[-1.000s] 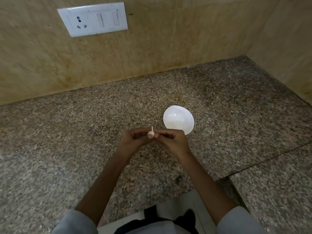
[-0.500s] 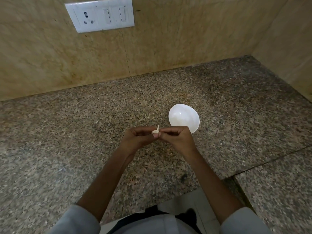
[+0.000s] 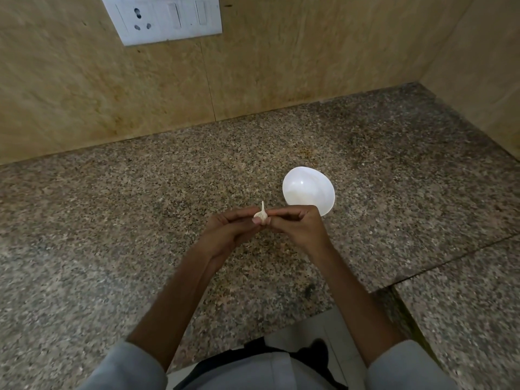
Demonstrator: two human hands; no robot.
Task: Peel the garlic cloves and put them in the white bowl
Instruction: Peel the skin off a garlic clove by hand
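Step in hand: peeling, by my reading; the garlic clove (image 3: 261,216) is off the desk (image 3: 140,209) and pinched between both hands, its thin stem tip pointing up.
Left hand (image 3: 225,232): fingers curled, thumb and fingertips pinching the clove's left side.
Right hand (image 3: 298,229): fingers curled, pinching the clove's right side.
Clove's skin: looks papery and mostly on; too small to tell how much is loose.
White bowl (image 3: 308,194): stands on the desk just beyond the right hand; I cannot tell whether it holds anything.
Next move: probably one hand steadies the clove while the other pulls skin away, then a short reach forward to the bowl.
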